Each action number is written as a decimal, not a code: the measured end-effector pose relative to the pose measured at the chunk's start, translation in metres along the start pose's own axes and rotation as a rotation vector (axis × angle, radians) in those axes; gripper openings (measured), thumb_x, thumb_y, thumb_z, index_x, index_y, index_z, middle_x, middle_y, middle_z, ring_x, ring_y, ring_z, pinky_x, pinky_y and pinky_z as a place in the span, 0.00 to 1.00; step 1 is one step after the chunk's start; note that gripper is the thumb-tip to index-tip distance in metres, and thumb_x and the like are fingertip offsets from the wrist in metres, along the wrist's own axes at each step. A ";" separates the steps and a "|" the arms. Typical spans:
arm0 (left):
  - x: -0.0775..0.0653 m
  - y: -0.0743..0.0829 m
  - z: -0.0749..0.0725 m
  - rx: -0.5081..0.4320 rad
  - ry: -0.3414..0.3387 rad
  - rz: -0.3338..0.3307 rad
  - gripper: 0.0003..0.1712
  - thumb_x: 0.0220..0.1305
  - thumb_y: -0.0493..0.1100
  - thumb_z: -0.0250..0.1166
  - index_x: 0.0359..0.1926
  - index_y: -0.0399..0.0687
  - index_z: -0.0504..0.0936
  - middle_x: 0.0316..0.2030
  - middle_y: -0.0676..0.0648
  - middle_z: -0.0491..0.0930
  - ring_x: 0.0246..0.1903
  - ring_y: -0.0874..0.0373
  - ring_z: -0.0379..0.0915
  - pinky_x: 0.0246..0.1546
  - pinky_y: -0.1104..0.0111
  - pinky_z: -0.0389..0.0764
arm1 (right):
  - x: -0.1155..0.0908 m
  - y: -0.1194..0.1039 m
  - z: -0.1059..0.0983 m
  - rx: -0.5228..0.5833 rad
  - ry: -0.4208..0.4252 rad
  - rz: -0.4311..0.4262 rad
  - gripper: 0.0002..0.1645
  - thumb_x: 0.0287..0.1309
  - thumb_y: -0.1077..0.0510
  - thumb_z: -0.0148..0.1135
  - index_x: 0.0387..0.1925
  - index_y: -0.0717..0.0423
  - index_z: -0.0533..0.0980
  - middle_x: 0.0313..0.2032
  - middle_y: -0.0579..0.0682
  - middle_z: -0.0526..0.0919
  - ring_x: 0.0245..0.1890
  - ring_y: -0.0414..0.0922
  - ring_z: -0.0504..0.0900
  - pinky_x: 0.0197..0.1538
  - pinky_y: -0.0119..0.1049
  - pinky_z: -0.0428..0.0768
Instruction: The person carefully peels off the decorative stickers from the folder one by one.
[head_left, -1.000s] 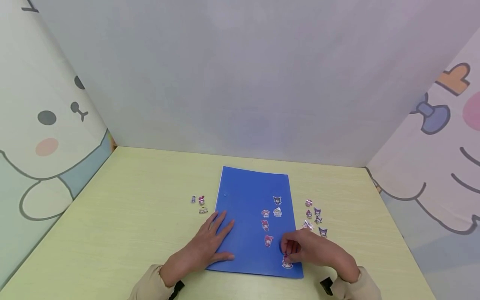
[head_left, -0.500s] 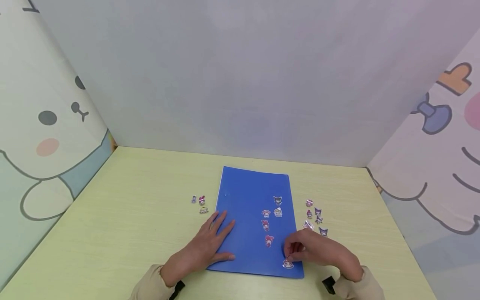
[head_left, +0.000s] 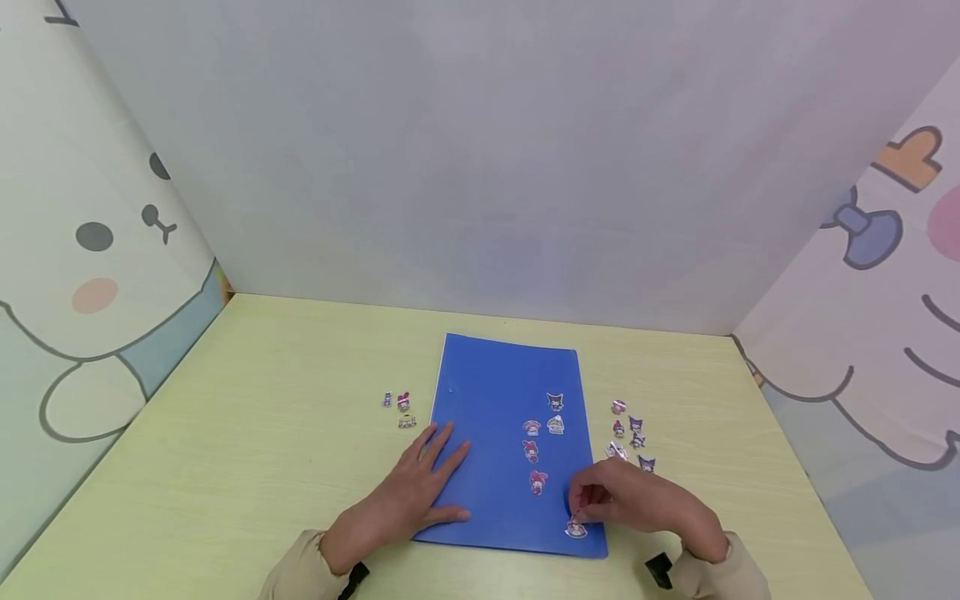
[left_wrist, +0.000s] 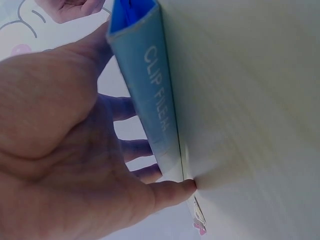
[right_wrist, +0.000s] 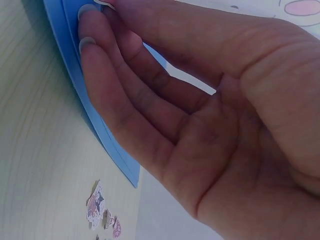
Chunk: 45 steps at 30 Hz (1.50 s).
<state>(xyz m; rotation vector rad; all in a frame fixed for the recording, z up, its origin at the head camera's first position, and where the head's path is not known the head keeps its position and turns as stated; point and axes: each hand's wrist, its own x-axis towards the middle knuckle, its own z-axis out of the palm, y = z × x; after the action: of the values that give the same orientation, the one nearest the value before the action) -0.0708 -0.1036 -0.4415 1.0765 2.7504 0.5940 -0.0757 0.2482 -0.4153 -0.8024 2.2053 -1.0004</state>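
A blue clip file folder [head_left: 495,375] lies on the table, its lettered spine [left_wrist: 150,85] showing in the left wrist view. My left hand [head_left: 401,496] rests on the folder's left side with its fingers spread. Near the lower right corner, my right hand [head_left: 630,498] pinches a small cartoon sticker [head_left: 576,530] between thumb and forefinger. The sticker's lower part is against or just above the cover; I cannot tell which. Its upper part is hidden by the fingertips. Several other stickers sit on the cover, among them a pink one [head_left: 537,482] and a dark-eared one [head_left: 555,402].
Right of the folder, several loose stickers [head_left: 636,425] lie on the pale yellow table [head_left: 300,367]. A smaller group, with a pink-eared sticker [head_left: 403,401], lies left of it. A grey panel [head_left: 480,167] stands behind the table, with cartoon-printed panels at both sides.
My right hand has shifted slightly right, and the pinched sticker has come down a little at the same corner. My left hand and the folder have stayed in place.
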 end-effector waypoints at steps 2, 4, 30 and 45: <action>0.000 0.000 0.000 -0.006 -0.001 -0.002 0.47 0.68 0.62 0.64 0.75 0.35 0.65 0.75 0.28 0.57 0.73 0.27 0.52 0.67 0.38 0.63 | 0.000 0.000 0.000 0.000 -0.002 -0.003 0.05 0.68 0.59 0.66 0.33 0.49 0.81 0.31 0.37 0.81 0.30 0.31 0.77 0.36 0.30 0.80; 0.000 0.000 0.000 -0.010 -0.001 -0.004 0.47 0.68 0.62 0.65 0.75 0.35 0.65 0.75 0.28 0.56 0.73 0.27 0.51 0.67 0.38 0.63 | 0.000 0.002 0.000 0.008 -0.004 -0.004 0.05 0.69 0.59 0.66 0.33 0.49 0.81 0.31 0.37 0.82 0.30 0.31 0.77 0.36 0.30 0.80; 0.000 0.001 0.000 0.006 -0.003 -0.010 0.47 0.68 0.63 0.64 0.75 0.35 0.65 0.74 0.28 0.57 0.73 0.27 0.52 0.67 0.39 0.63 | -0.003 0.005 -0.004 0.169 -0.045 0.022 0.06 0.71 0.62 0.63 0.35 0.56 0.81 0.31 0.45 0.84 0.31 0.37 0.81 0.37 0.31 0.82; 0.000 0.001 0.001 0.021 -0.008 -0.015 0.47 0.68 0.63 0.64 0.75 0.36 0.65 0.75 0.28 0.57 0.73 0.28 0.52 0.67 0.39 0.63 | -0.004 0.007 -0.005 0.153 -0.070 0.013 0.05 0.71 0.59 0.63 0.36 0.54 0.81 0.33 0.44 0.85 0.31 0.34 0.79 0.37 0.29 0.80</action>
<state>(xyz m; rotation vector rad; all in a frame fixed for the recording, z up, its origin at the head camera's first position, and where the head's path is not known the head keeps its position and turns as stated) -0.0703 -0.1024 -0.4419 1.0592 2.7611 0.5590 -0.0786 0.2572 -0.4168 -0.7408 2.0446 -1.1033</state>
